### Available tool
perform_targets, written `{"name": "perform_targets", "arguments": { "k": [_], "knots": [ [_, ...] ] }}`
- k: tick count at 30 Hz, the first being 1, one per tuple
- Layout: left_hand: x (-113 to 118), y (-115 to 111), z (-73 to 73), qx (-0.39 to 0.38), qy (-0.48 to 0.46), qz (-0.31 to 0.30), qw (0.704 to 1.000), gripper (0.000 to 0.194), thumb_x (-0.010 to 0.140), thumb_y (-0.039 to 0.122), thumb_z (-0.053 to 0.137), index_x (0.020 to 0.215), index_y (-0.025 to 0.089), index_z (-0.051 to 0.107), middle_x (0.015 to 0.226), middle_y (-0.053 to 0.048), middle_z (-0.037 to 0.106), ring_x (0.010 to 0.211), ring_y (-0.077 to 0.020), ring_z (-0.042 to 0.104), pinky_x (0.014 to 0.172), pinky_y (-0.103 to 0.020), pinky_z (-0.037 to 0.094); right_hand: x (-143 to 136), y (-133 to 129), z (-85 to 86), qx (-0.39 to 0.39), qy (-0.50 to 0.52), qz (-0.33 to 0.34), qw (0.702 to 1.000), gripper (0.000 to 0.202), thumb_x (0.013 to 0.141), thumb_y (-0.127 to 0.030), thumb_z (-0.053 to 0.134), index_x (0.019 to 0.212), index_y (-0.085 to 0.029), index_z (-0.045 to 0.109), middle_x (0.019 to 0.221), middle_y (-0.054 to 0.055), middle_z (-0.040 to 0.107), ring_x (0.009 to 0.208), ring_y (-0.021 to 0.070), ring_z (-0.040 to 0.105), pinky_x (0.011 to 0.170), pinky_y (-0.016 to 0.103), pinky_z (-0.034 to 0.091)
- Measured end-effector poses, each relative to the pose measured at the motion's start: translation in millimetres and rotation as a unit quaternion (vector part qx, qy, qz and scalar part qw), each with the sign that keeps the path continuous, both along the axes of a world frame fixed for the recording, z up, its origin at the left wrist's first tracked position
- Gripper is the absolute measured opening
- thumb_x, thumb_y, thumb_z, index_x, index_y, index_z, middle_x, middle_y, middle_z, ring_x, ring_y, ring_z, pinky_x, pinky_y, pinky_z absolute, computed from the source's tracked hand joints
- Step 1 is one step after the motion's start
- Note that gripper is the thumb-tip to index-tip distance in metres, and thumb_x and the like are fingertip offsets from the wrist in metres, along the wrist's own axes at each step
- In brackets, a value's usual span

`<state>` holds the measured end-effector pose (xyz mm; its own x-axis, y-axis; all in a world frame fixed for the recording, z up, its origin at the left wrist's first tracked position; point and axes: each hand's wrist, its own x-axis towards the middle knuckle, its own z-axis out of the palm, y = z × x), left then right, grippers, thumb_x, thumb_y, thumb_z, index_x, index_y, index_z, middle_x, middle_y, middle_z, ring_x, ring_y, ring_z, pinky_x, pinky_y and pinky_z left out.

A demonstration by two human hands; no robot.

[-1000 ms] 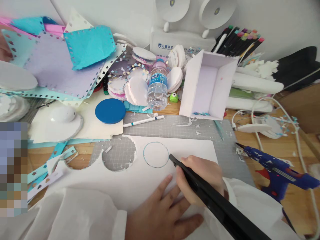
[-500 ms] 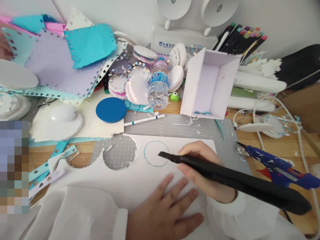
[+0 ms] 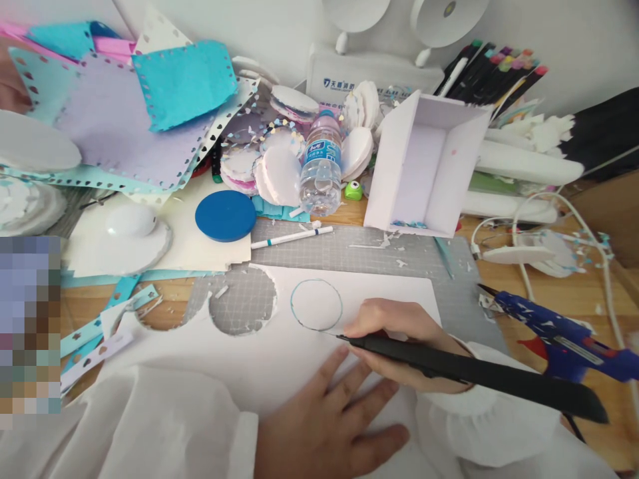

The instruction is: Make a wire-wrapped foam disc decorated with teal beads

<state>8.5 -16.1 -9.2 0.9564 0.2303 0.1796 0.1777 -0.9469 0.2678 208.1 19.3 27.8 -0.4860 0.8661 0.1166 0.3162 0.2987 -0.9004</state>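
Above the drawn circle (image 3: pixel 316 304) and to its left, the white sheet (image 3: pixel 174 352) offers open access. At its lower right, the right hand (image 3: pixel 409 322) and the long black tool (image 3: pixel 479 376) obstruct approach, while the spread left hand (image 3: pixel 319 422) covers the near side. Beyond the sheet runs a low strip of grey mat (image 3: pixel 364 256), crossed partly by a white pen (image 3: pixel 292 237). Behind it, the bottle (image 3: pixel 322 159) and white box (image 3: pixel 392 166) stand as barriers; rightward, a blue glue gun (image 3: pixel 544 322) blocks the counter (image 3: pixel 564 293).
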Motion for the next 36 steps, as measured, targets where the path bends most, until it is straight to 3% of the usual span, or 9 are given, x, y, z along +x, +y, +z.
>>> {"name": "perform_targets", "arguments": {
  "k": [9, 14, 17, 21, 30, 36],
  "knots": [
    [-2, 1, 2.1, -0.002, -0.001, -0.019, 1.000, 0.040, 0.094, 0.031, 0.044, 0.133, 0.037, 0.044, 0.147, -0.001, 0.038, 0.130, -0.0295, 0.038, 0.111, -0.054, 0.004, 9, 3, -7.1, -0.057, 0.039, 0.046, 0.997, 0.024, 0.080, -0.009, 0.061, 0.101, -0.020, 0.066, 0.082, 0.004, 0.066, 0.075, 0.0128, 0.060, 0.068, 0.024, 0.047],
    [-1, 1, 2.6, -0.012, -0.019, -0.006, 1.000, 0.033, 0.094, 0.032, 0.044, 0.126, 0.036, 0.052, 0.135, 0.000, 0.051, 0.125, -0.0272, 0.043, 0.112, -0.053, 0.004, 4, 4, 0.6, -0.074, 0.034, 0.031, 0.996, 0.029, 0.072, -0.017, 0.069, 0.101, -0.017, 0.068, 0.081, 0.005, 0.065, 0.070, 0.0133, 0.058, 0.062, 0.024, 0.046],
    [0, 0, 2.3, -0.019, -0.018, 0.001, 1.000, 0.034, 0.094, 0.031, 0.043, 0.127, 0.036, 0.051, 0.135, -0.001, 0.051, 0.123, -0.0260, 0.045, 0.112, -0.053, 0.005, -4, 1, 5.7, -0.087, 0.031, -0.013, 0.996, 0.024, 0.074, -0.026, 0.069, 0.097, -0.017, 0.069, 0.077, 0.005, 0.064, 0.068, 0.0137, 0.058, 0.061, 0.025, 0.046],
    [-1, 0, 3.0, -0.003, 0.003, -0.010, 1.000, 0.037, 0.095, 0.032, 0.043, 0.131, 0.038, 0.047, 0.143, 0.000, 0.043, 0.125, -0.0275, 0.044, 0.112, -0.053, 0.009, -11, -5, 10.0, -0.146, 0.003, -0.085, 0.986, 0.014, 0.085, -0.021, 0.057, 0.095, -0.020, 0.067, 0.085, 0.004, 0.069, 0.076, 0.0131, 0.063, 0.068, 0.023, 0.048],
    [-2, 2, 1.6, 0.025, 0.002, -0.027, 0.999, 0.040, 0.095, 0.034, 0.043, 0.135, 0.036, 0.043, 0.147, -0.002, 0.039, 0.131, -0.0317, 0.039, 0.109, -0.054, 0.017, -6, -2, 8.9, -0.203, 0.005, -0.142, 0.969, 0.012, 0.079, -0.019, 0.060, 0.085, -0.020, 0.071, 0.079, 0.003, 0.071, 0.071, 0.0139, 0.064, 0.062, 0.022, 0.050],
    [-2, 0, 0.7, 0.011, -0.002, -0.025, 1.000, 0.043, 0.092, 0.032, 0.049, 0.135, 0.035, 0.043, 0.148, -0.003, 0.037, 0.132, -0.0325, 0.038, 0.110, -0.055, 0.018, 0, 1, 5.9, -0.209, 0.010, -0.125, 0.970, 0.011, 0.077, -0.020, 0.063, 0.083, -0.020, 0.072, 0.075, 0.002, 0.071, 0.066, 0.0125, 0.063, 0.059, 0.021, 0.049]
  ]
}}
